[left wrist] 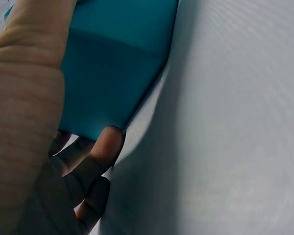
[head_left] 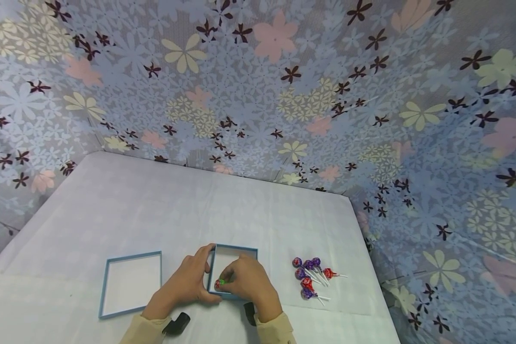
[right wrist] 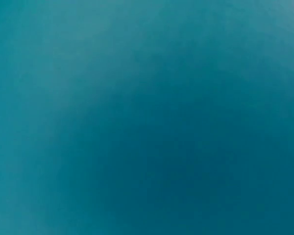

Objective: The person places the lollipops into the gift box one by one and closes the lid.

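Note:
My left hand (head_left: 191,279) grips the left side of a shallow blue box (head_left: 236,247) with a white inside. In the left wrist view its fingers curl against the lower corner of the box's teal wall (left wrist: 112,78). My right hand (head_left: 250,281) reaches over the near part of the box and pinches a lollipop (head_left: 218,284) with a red and green wrapper. That lollipop is down inside the box, by its near left corner; the fingers hide its stick. A blurred teal surface (right wrist: 147,117) fills the right wrist view.
Left of my hands lies a blue-edged, white-lined box lid (head_left: 131,283). To the right, several lollipops in purple wrappers (head_left: 300,274) and red wrappers (head_left: 307,284) lie in a loose pile. The white-covered table (head_left: 198,205) meets a flowered cloth (head_left: 249,110) at its far edge.

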`<state>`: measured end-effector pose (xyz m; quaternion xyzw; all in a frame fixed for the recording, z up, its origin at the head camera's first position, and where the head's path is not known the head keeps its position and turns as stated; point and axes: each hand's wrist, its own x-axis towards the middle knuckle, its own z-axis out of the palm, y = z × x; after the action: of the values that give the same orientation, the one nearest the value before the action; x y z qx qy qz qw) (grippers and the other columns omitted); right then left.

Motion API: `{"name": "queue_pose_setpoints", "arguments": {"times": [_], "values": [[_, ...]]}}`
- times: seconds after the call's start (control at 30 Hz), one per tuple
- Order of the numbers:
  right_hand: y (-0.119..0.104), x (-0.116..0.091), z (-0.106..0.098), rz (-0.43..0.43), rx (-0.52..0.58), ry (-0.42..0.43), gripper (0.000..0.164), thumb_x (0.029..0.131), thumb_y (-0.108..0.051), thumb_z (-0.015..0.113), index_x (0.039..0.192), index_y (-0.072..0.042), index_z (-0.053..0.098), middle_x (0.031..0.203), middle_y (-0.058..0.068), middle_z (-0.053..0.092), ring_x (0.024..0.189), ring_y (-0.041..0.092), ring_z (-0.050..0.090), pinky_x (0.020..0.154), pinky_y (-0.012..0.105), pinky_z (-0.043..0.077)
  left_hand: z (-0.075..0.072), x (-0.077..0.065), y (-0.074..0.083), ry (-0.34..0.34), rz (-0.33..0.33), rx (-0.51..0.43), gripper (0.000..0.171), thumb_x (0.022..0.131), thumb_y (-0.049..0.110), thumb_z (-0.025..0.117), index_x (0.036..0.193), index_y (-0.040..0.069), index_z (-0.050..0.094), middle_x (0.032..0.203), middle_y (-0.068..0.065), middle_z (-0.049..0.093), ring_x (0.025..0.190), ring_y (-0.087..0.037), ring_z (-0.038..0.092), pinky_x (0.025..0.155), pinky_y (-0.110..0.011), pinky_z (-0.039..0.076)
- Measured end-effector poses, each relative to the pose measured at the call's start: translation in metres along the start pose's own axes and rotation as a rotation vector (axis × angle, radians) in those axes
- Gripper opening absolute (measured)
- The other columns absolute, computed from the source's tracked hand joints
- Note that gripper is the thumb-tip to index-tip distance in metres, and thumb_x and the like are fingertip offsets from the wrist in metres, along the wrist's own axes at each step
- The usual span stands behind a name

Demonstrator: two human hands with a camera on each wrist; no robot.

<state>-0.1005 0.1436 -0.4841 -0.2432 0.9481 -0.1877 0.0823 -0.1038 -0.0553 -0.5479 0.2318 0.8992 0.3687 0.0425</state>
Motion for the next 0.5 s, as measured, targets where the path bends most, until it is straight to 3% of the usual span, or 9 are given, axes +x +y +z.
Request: {"name": "queue_pose_setpoints", "arguments": {"times": [0.13, 0.33, 0.5], "values": [[-0.0011, 0.0012, -0.0012, 0.018, 0.014, -0.007, 0.015, 0.075, -0.036, 0.088, 0.083, -0.024, 0.083, 0.072, -0.019, 0.072, 0.072, -0.004, 0.056, 0.083, 0.025, 0.048, -0.0025, -0.0002, 0.0024, 0.004, 0.003, -0.018, 0.134, 0.054, 0.064, 0.091, 0.153, 0.001, 0.026, 0.102, 0.007, 0.052, 0.085, -0.011, 0.049, 0.093, -0.046, 0.041], [-0.0013, 0.0012, -0.0037, 0.023, 0.032, -0.017, 0.015, 0.074, -0.033, 0.089, 0.083, -0.023, 0.083, 0.073, -0.018, 0.073, 0.074, -0.002, 0.055, 0.072, 0.020, 0.043, -0.0047, -0.0008, 0.0036, 0.001, -0.003, -0.026, 0.134, 0.054, 0.062, 0.091, 0.154, 0.001, 0.026, 0.097, 0.008, 0.053, 0.085, -0.012, 0.048, 0.091, -0.045, 0.042], [-0.0011, 0.0005, -0.0048, 0.019, 0.045, -0.014, 0.016, 0.074, -0.032, 0.089, 0.085, -0.022, 0.083, 0.076, -0.016, 0.074, 0.076, -0.001, 0.056, 0.075, 0.021, 0.046, -0.0039, -0.0015, 0.0025, 0.000, -0.008, -0.028, 0.134, 0.053, 0.064, 0.091, 0.153, 0.001, 0.027, 0.095, 0.009, 0.054, 0.084, -0.013, 0.048, 0.090, -0.045, 0.043]]}}
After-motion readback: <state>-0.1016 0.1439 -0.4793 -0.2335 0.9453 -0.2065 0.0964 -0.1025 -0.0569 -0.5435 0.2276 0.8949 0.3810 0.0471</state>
